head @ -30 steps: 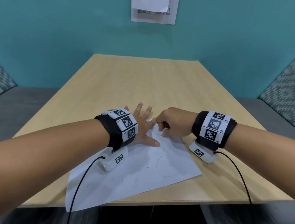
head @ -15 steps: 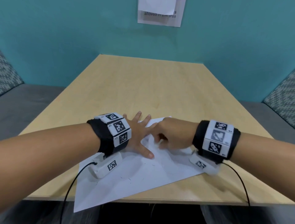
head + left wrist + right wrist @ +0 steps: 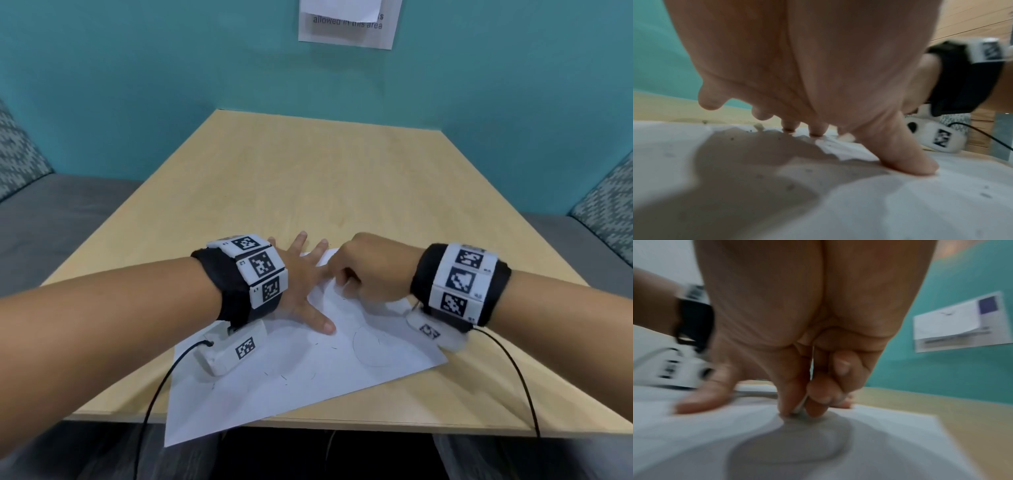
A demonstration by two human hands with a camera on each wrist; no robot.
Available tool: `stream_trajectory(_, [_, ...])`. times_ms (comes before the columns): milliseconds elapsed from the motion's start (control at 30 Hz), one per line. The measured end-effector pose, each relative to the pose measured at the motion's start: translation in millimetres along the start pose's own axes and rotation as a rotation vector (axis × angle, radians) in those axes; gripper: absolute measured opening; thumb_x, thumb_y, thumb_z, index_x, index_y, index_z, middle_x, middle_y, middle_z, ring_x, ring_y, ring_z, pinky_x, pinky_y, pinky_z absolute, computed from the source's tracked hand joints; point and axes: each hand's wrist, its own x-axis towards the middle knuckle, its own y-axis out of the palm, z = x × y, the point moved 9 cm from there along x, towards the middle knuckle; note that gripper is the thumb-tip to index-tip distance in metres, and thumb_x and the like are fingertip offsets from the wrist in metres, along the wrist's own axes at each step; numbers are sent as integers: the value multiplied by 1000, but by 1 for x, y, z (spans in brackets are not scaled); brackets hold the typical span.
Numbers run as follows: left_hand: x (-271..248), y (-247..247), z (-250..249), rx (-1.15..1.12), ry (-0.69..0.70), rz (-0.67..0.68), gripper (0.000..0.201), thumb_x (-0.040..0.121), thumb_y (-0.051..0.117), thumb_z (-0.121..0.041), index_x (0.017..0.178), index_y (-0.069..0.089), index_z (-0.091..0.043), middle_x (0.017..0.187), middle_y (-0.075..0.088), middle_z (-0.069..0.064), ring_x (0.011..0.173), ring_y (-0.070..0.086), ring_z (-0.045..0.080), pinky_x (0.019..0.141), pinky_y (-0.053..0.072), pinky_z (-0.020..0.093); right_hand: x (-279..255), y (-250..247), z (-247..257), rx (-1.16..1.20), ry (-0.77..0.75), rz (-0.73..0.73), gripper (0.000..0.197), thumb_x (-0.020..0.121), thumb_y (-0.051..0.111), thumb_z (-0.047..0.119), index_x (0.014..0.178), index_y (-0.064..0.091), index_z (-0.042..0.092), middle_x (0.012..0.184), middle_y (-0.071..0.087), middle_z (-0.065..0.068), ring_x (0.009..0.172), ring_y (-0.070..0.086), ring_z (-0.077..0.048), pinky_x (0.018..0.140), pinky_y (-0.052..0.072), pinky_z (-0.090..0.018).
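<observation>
A white sheet of paper (image 3: 274, 387) with faint pencil circles (image 3: 376, 346) lies askew at the near edge of the wooden table (image 3: 308, 178), one corner hanging over it. My left hand (image 3: 308, 287) lies flat on the sheet with fingers spread; its thumb (image 3: 906, 160) presses the paper. Just to its right, my right hand (image 3: 346, 281) is curled with its fingertips down on the sheet. It pinches a small white eraser (image 3: 801, 404) between thumb and fingers. The eraser is hidden by the hand in the head view.
Small crumbs (image 3: 759, 125) lie by the paper's far edge. A teal wall with a paper notice (image 3: 349, 24) stands behind the table. Grey benches with patterned cushions (image 3: 13, 157) flank it. Black cables (image 3: 154, 394) run from both wrist cameras over the table's near edge.
My right hand has shifted slightly left and away across the paper, now covering the eraser that showed under its fingers. The left hand stays flat on the sheet.
</observation>
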Motion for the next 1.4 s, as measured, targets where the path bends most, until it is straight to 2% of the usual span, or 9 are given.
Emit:
stream_trajectory(100, [2, 2, 1, -13, 10, -14, 96, 74, 52, -83, 153, 14, -46, 162, -27, 1, 147, -27, 36, 112, 0, 72, -5, 12, 19, 40, -58, 89, 5, 80, 63, 11, 85, 66, 12, 71, 60, 5, 63, 49, -9, 60, 39, -19])
stream_trajectory(233, [3, 1, 1, -8, -2, -13, 114, 72, 51, -86, 152, -18, -44, 162, -26, -1, 148, -25, 35, 112, -1, 72, 7, -12, -21, 13, 85, -26, 3, 78, 65, 13, 76, 66, 13, 64, 58, 6, 59, 50, -13, 62, 39, -26])
stream_trajectory(367, [3, 2, 1, 3, 12, 2, 102, 73, 51, -85, 153, 1, -48, 162, -28, 1, 147, -27, 36, 111, -1, 73, -6, 9, 16, 46, -28, 65, 1, 78, 64, 12, 78, 64, 11, 68, 58, 4, 58, 47, -8, 59, 40, -24])
stream_trajectory(533, [7, 2, 6, 5, -5, -14, 118, 68, 48, -90, 150, -24, -44, 163, -26, 0, 148, -25, 36, 111, 0, 73, -3, -8, -19, 0, 76, -4, 4, 78, 64, 12, 80, 67, 11, 67, 60, 6, 57, 48, -5, 62, 39, -25])
stream_trajectory(733, [9, 5, 7, 10, 3, -17, 115, 69, 48, -90, 153, -16, -43, 163, -26, -1, 147, -26, 36, 111, 0, 72, -23, 14, 24, 47, -47, 78, 3, 79, 65, 11, 77, 63, 11, 59, 46, 15, 56, 42, 0, 53, 29, -11])
stream_trajectory(900, [8, 3, 8, 5, -19, -8, 120, 68, 47, -91, 151, -24, -41, 162, -27, -1, 148, -26, 35, 112, 0, 72, -13, -6, -16, 23, 67, -14, 2, 79, 66, 13, 77, 65, 14, 67, 61, 6, 61, 51, -11, 62, 39, -24])
stream_trajectory(1067, [6, 3, 8, 19, -15, 0, 117, 70, 46, -90, 153, -20, -41, 162, -28, 0, 147, -26, 36, 112, 0, 72, -24, 15, 22, 59, -38, 104, 5, 79, 66, 14, 83, 67, 11, 61, 49, 15, 58, 45, -1, 57, 36, -14])
stream_trajectory(1200, [4, 0, 6, 27, -20, -3, 119, 70, 46, -90, 152, -23, -39, 162, -27, 0, 148, -25, 35, 113, 2, 72, -13, -4, -22, 47, 100, 24, 4, 79, 69, 16, 80, 66, 13, 75, 66, 3, 66, 56, -14, 63, 44, -25])
stream_trajectory(1400, [8, 4, 9, 29, -8, -7, 117, 68, 45, -92, 152, -19, -42, 163, -26, 1, 147, -26, 36, 112, 0, 72, -22, 17, 19, 59, -28, 122, 4, 78, 67, 14, 81, 65, 11, 62, 50, 15, 58, 46, -3, 58, 37, -19])
